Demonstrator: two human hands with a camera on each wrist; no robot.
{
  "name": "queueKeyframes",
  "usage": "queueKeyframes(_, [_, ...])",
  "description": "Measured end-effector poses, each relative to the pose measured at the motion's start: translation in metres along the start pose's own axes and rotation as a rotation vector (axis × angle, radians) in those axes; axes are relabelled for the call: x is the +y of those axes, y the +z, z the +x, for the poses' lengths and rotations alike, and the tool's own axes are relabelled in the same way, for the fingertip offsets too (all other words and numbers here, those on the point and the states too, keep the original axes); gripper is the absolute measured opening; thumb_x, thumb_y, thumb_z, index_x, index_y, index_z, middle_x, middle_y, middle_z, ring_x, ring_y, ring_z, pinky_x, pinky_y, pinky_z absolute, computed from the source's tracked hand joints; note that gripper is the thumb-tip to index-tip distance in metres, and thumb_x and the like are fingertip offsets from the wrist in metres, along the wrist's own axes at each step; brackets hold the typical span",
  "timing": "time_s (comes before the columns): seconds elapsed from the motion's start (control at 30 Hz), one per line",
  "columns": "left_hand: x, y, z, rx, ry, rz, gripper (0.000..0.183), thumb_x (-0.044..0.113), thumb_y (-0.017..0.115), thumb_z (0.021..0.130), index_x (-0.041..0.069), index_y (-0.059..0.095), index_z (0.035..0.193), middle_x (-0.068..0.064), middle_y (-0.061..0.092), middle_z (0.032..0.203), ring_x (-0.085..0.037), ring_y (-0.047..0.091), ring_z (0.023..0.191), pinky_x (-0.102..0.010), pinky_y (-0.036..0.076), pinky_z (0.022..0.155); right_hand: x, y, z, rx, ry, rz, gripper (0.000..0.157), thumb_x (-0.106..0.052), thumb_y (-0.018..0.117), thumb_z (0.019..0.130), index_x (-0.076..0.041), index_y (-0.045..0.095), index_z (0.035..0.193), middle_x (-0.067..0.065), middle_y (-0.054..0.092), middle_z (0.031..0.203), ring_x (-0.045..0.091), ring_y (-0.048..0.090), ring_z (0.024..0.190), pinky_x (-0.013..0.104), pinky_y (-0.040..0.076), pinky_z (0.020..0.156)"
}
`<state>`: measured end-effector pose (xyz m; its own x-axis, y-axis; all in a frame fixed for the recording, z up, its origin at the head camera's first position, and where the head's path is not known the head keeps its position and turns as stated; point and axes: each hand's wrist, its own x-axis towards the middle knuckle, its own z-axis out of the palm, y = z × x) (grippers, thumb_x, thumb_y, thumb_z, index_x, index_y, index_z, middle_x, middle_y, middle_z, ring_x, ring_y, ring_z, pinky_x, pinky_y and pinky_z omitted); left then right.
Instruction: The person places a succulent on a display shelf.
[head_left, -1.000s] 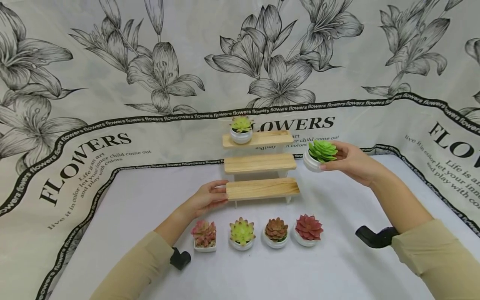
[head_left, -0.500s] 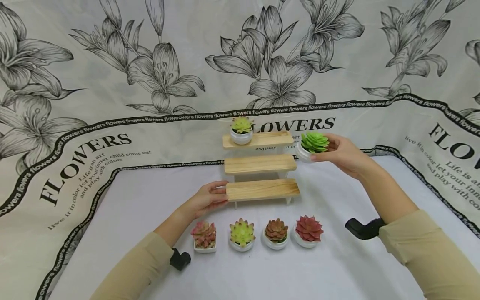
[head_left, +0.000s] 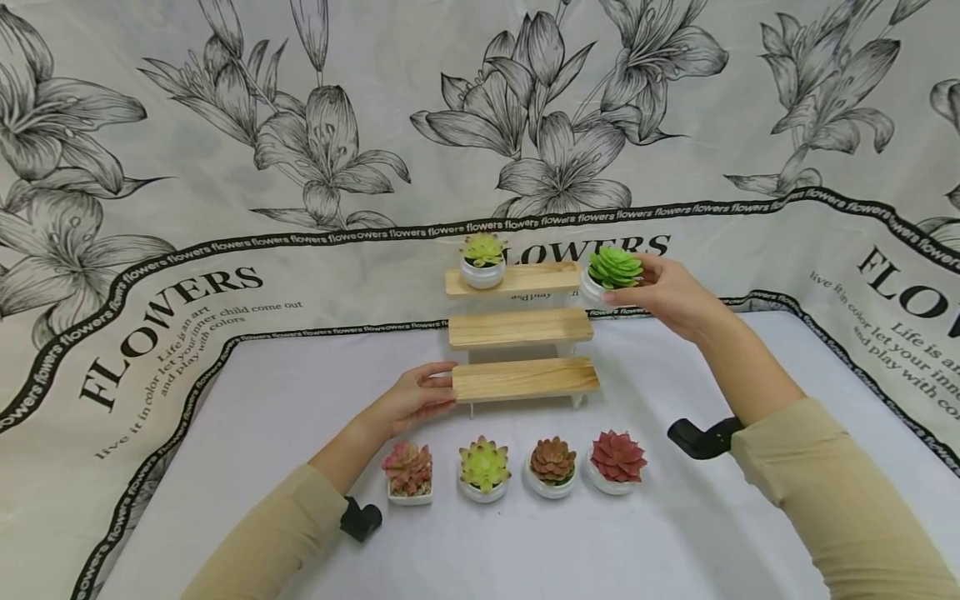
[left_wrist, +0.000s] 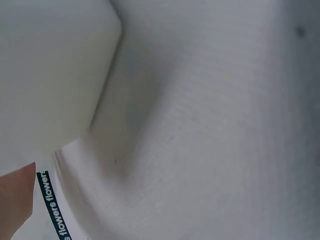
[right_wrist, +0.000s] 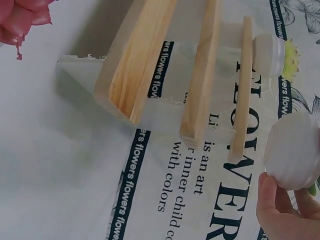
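Observation:
My right hand [head_left: 667, 292] grips a potted green succulent [head_left: 615, 267] by its round white pot, at the right end of the top shelf. In the right wrist view the white pot [right_wrist: 292, 150] is beyond the end of the top board, with the fingers curled at its side. My left hand [head_left: 416, 396] holds the left end of the lowest board of a three-step wooden stand [head_left: 525, 379]. A yellow-green succulent [head_left: 482, 260] in a white pot sits at the left of the top board. The left wrist view shows mostly white surface and a bit of skin [left_wrist: 17, 197].
In front of the stand a row of potted succulents stands on the white cloth: a pink one [head_left: 408, 471] in a square pot, a yellow-green one [head_left: 483, 467], a brown one [head_left: 552, 462] and a red one [head_left: 617, 458]. A flower-printed cloth [head_left: 360, 275] hangs behind.
My right hand has carried the green succulent left and upward, from right of the stand to the top board's right end. My left hand stays on the lowest board.

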<state>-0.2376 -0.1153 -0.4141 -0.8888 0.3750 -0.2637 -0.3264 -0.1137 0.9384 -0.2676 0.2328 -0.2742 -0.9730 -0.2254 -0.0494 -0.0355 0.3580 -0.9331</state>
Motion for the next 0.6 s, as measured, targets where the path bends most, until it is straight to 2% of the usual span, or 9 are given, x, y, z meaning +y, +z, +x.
queueKeyframes(0.3, [-0.001,0.002,-0.001,-0.001,-0.003,0.0,0.056,-0.01,0.052,0.09,-0.002,0.032,0.142,-0.019,0.05,0.123,-0.013,0.06,0.09,-0.027,0.053,0.084,-0.006,0.006,0.01,0.018,-0.019,0.032,0.072,-0.005,0.066,0.084,0.0,0.027,0.144,0.016,0.036,0.132,0.023,0.04,0.116,0.04,0.033,0.107])
queueKeyframes(0.6, [0.0,0.002,0.0,0.005,-0.007,-0.019,0.057,-0.011,0.051,0.089,-0.002,0.031,0.142,-0.02,0.048,0.124,-0.013,0.06,0.09,-0.024,0.053,0.081,-0.015,0.014,0.024,0.043,-0.023,0.031,0.074,-0.005,0.068,0.084,-0.002,0.027,0.145,0.018,0.034,0.134,0.028,0.037,0.122,0.04,0.033,0.107])
